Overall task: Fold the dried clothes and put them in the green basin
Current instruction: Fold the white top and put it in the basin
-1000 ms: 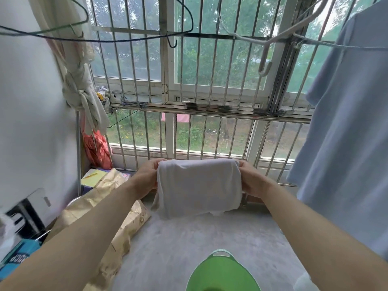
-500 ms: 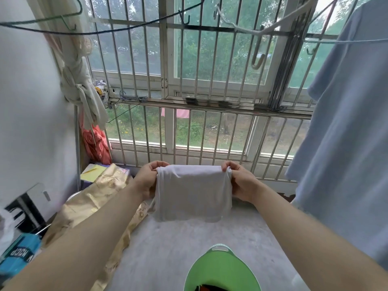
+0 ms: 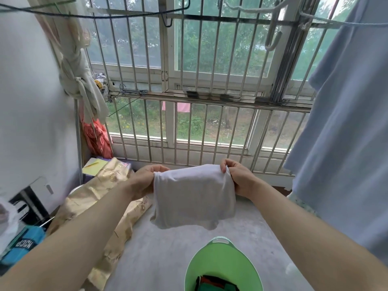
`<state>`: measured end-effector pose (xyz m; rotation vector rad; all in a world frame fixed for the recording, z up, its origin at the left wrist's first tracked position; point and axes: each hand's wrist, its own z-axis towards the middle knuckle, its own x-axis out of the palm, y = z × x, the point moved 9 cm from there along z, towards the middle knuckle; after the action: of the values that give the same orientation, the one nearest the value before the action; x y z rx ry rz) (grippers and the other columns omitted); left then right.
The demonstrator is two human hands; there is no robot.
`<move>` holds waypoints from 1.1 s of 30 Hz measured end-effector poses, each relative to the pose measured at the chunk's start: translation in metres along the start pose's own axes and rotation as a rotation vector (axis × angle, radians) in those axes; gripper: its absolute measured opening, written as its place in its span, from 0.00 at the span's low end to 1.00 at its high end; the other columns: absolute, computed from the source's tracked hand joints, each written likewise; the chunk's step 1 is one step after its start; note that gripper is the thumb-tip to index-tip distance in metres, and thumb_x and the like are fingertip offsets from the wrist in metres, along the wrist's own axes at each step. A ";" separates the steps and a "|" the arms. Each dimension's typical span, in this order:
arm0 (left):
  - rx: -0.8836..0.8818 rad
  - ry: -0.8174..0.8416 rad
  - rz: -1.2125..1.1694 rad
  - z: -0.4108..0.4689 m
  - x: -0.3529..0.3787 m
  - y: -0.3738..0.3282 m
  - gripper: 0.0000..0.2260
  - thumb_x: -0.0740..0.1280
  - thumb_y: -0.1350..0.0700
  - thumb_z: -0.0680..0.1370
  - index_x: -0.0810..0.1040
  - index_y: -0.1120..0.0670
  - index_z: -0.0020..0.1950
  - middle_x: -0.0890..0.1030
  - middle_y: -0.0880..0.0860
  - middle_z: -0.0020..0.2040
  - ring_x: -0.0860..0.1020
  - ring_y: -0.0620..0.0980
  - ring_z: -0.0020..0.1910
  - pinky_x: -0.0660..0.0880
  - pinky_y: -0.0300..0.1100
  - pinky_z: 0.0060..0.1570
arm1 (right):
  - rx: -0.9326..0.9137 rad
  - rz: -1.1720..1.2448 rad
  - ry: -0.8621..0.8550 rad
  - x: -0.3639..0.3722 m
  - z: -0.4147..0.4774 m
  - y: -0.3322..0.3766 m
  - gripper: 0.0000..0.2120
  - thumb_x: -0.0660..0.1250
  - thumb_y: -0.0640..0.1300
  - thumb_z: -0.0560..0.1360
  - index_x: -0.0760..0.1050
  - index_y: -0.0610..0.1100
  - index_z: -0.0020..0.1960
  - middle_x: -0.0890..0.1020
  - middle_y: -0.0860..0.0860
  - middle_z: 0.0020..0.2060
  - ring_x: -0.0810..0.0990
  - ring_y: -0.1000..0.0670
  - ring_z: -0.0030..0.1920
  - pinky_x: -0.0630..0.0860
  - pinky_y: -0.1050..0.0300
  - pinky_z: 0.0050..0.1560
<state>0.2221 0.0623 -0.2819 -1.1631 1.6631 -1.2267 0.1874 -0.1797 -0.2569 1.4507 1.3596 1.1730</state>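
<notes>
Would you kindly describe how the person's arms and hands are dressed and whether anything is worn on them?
Both forearms are bare up to the frame edge, with no sleeve in view. The left hand and right hand wear no gloves; no watch, bracelet or ring is visible. Fingernails look short and unpainted.

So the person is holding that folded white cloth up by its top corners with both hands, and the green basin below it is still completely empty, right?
Not quite. The green basin is not empty: the head view shows dark folded clothes, red and green, already lying in it. The rest holds: the left hand and right hand each pinch a top corner of the white cloth, held above the basin.
</notes>
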 end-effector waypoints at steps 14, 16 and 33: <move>-0.218 0.444 0.203 -0.028 0.045 0.011 0.31 0.72 0.34 0.64 0.80 0.54 0.57 0.82 0.56 0.57 0.81 0.53 0.56 0.78 0.41 0.49 | 0.003 0.026 0.227 0.033 -0.005 0.006 0.24 0.55 0.27 0.77 0.68 0.46 0.27 0.73 0.45 0.28 0.74 0.49 0.25 0.72 0.62 0.21; -0.176 0.478 0.397 -0.030 0.055 0.006 0.31 0.77 0.39 0.59 0.80 0.54 0.56 0.83 0.55 0.54 0.82 0.53 0.54 0.79 0.42 0.50 | -0.010 0.001 0.253 0.036 -0.007 0.009 0.24 0.56 0.27 0.77 0.69 0.46 0.27 0.77 0.42 0.34 0.77 0.47 0.29 0.74 0.61 0.24; -0.033 0.304 0.838 -0.017 0.058 -0.030 0.19 0.66 0.70 0.65 0.73 0.51 0.50 0.78 0.54 0.47 0.77 0.52 0.46 0.75 0.42 0.37 | -0.153 0.254 -0.089 -0.014 0.006 -0.001 0.10 0.63 0.28 0.74 0.76 0.41 0.47 0.84 0.48 0.44 0.80 0.49 0.46 0.76 0.55 0.48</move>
<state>0.1962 0.0083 -0.2516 -0.2047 2.0797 -0.8394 0.1929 -0.1930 -0.2609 1.5768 1.0235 1.3252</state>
